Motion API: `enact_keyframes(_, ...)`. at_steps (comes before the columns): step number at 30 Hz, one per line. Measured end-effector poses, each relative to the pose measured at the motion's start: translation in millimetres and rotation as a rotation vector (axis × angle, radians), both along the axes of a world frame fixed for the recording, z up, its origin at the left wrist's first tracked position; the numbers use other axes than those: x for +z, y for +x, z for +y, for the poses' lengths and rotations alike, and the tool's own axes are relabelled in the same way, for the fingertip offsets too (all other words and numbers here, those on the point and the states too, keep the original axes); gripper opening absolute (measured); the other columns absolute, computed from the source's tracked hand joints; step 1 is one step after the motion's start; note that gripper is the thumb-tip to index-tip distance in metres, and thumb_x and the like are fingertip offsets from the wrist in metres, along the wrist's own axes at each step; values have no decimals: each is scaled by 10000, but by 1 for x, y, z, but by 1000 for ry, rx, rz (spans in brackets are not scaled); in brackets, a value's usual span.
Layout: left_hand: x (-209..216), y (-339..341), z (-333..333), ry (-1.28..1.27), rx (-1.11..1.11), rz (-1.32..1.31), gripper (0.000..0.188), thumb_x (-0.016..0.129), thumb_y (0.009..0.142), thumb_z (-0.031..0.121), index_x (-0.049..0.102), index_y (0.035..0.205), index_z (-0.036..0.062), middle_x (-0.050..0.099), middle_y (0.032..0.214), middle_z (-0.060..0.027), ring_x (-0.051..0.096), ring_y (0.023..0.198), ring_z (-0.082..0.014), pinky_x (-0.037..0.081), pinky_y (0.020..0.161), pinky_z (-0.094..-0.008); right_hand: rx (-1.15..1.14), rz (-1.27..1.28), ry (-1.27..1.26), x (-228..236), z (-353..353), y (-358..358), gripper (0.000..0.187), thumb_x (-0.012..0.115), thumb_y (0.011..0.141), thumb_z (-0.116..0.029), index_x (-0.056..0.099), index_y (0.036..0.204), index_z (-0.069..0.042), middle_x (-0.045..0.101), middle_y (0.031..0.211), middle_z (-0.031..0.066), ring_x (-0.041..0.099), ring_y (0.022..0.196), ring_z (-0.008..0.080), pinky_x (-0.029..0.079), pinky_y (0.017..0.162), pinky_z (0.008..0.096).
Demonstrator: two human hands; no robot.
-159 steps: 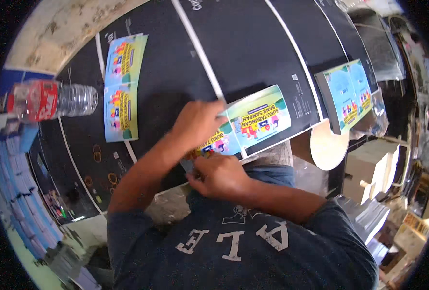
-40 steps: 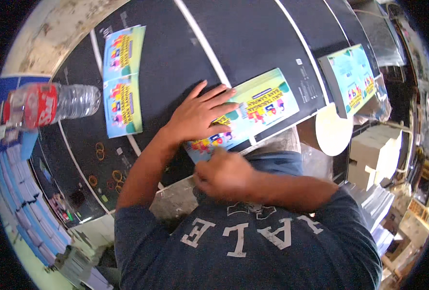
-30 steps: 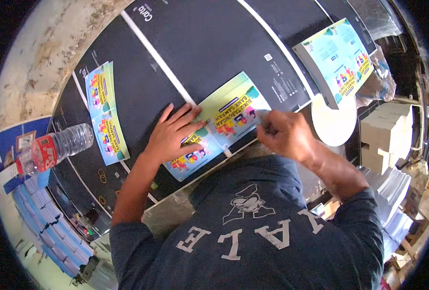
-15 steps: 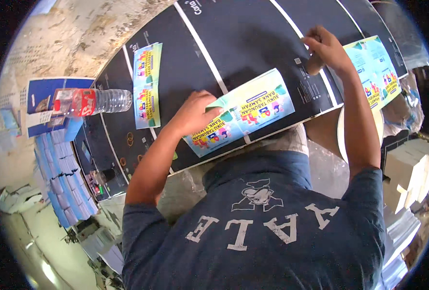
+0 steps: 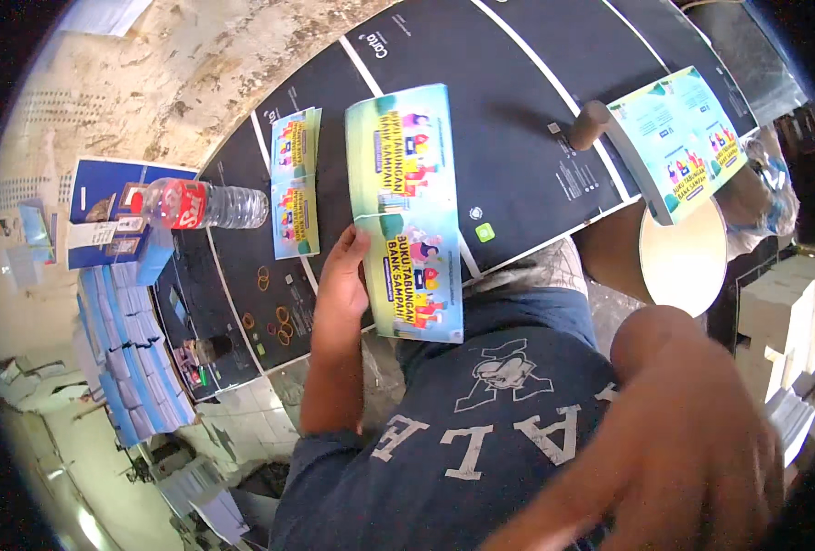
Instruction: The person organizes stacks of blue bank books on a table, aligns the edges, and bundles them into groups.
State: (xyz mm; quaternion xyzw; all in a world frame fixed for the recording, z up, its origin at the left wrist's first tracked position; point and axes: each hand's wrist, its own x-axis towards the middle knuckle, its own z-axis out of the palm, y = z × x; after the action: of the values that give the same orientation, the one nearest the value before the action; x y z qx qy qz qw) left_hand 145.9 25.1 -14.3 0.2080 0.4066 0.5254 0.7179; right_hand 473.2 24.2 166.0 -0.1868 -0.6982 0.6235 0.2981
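My left hand (image 5: 345, 280) is closed on the left edge of a colourful printed booklet cover (image 5: 414, 207), thumb on top. The cover is tilted up off the table, its lower end in front of my shirt. My right hand (image 5: 683, 450) is raised very close to the camera, large and somewhat blurred. Its fingers stretch apart toward the lower edge, tips cut off, and nothing shows in it. A brown cylinder (image 5: 589, 126) stands on the black table (image 5: 508, 119), beside a thick stack of matching covers (image 5: 687, 138). A thinner pile of covers (image 5: 295, 184) lies left of the held one.
Left of the thin pile, a plastic bottle with a red label (image 5: 210, 204) lies near a blue board (image 5: 105, 197). Several rubber bands (image 5: 284, 321) are on the table's near left. Bundled paper stacks (image 5: 137, 358) stand at left. A round pale stool top (image 5: 683, 262) is below the right stack.
My right hand has let go of the brown cylinder and come up close to the camera. My left hand has lifted and turned the cover upright off the table.
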Motion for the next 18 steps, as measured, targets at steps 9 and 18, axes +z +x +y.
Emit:
enact_keyframes(9,15,25,-46,63,295,-71,287,623,983,233,573,1176,26,661,1199,-117,655,1093,-239,527,954,-409,-364,-122,-193,-29,10,-16,270,533,1026,-298,554,1053,-30,609,952,103,590,828,149,480,751,293)
enact_keyframes(18,-2,59,-55,-27,271,-133,200,617,989,208,584,1076,31,670,1097,-109,666,991,-210,548,892,-390,-247,-194,-674,-169,48,-78,523,694,945,-326,547,1265,60,705,1048,145,683,900,164,557,779,310)
